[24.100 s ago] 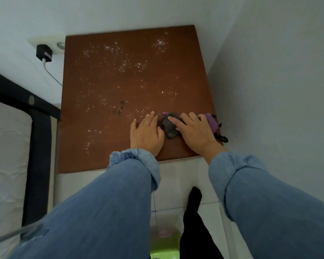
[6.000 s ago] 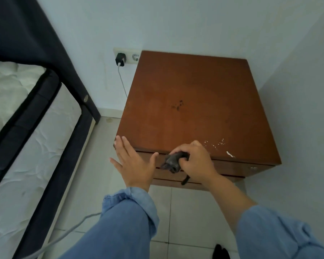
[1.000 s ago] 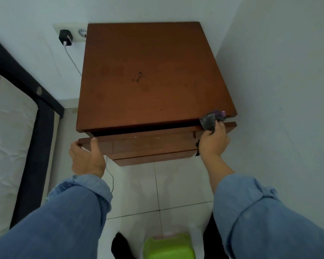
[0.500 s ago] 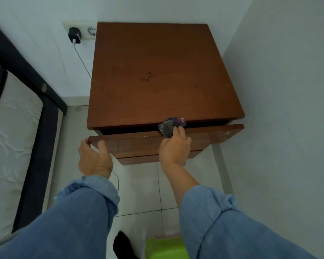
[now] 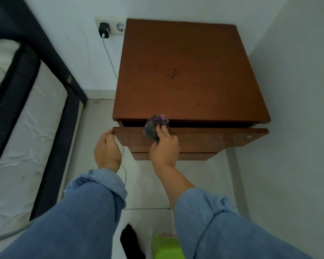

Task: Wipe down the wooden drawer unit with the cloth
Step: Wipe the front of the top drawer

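White walls meet in a corner where the wooden drawer unit is set on a pale tiled floor, with a mattress in a dark bed frame seen at the left. A black charger is plugged into a wall socket beside the unit. The top drawer is pulled partly out. Its left end is gripped by the left hand, fingers curled round the corner. A crumpled grey and purple cloth is pressed on the drawer's upper front edge, grasped in the curled fingers of the right hand. Rolled denim sleeves are worn.
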### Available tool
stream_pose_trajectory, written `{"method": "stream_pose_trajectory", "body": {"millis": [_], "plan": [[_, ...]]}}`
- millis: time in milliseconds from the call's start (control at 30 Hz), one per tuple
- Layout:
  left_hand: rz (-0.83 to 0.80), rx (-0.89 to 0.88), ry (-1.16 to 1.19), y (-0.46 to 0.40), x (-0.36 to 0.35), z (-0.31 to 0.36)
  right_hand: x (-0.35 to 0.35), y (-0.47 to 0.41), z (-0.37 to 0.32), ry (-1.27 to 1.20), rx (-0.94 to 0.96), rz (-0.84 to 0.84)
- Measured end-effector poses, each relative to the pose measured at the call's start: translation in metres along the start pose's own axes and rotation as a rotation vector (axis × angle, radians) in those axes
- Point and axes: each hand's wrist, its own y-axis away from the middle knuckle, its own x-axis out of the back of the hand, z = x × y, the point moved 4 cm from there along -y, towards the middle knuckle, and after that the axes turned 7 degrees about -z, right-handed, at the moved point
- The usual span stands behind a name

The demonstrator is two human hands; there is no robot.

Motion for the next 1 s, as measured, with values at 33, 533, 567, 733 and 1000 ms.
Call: {"method": "stream_pose_trajectory", "body": {"millis": [33,533,567,733,1000], "plan": [[-0.008,-0.011,-0.004,-0.002,0.002,-0.001,-0.003,0.000,-0.003,0.003,0.004,-0.003],[-0.130,0.104,0.214,-0.002,0.008,0.000,-0.026,0.003,-0.037,-0.050,0.170,-0.188],[-0.125,0.108,0.221,-0.002,0.009,0.000,-0.031,0.004,-0.049,-0.043,0.226,-0.255],[0.021,0.145,0.345,-0.001,0.022,-0.009,-0.048,-0.001,-0.088,-0.307,0.206,-0.516],[-0.153,0.100,0.040,0.036,0.000,0.017,-0.026,0.018,-0.025,-0.318,0.053,-0.432]]}}
